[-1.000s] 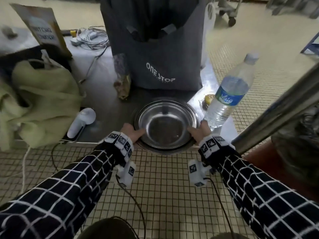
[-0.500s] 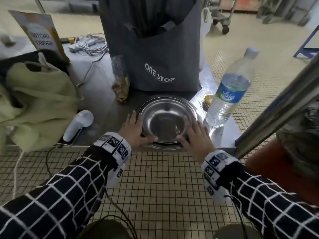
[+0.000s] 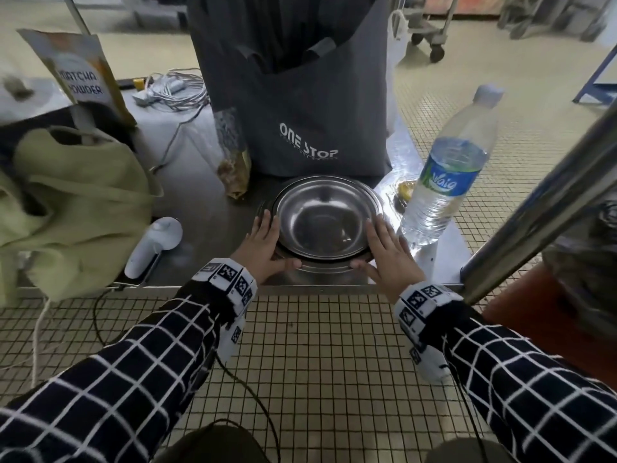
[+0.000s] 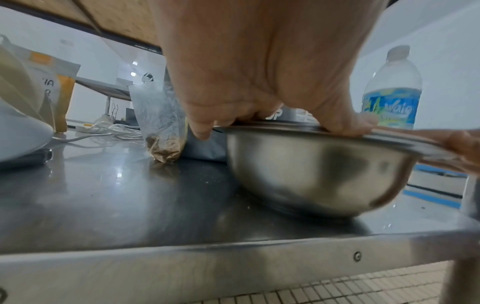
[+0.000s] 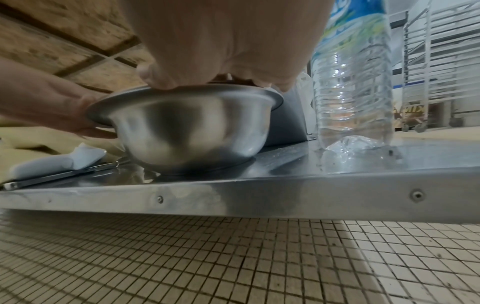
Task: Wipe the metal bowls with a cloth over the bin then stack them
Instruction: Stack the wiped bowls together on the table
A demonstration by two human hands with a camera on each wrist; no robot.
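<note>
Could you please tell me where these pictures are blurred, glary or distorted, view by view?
Head view: wide-angle bending of the steel post, blurred corners, glare on the table beside the bottle. Left wrist view: the bowl is smeared by motion blur, the left hand soft. Right wrist view: the bowl is softly blurred; the right hand is out of focus.

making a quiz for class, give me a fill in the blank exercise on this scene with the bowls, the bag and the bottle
1. The stacked round metal bowls sit on a steel ____.
2. The clear plastic water bottle with a blue label stands on the person's ____ side of the bowls.
3. White print on the dark grey fabric bag behind the bowls reads ONE ____.
4. The left hand and right hand lie with straight fingers on the bowls' ____.

Missing words: table; right; STOP; rim
</note>
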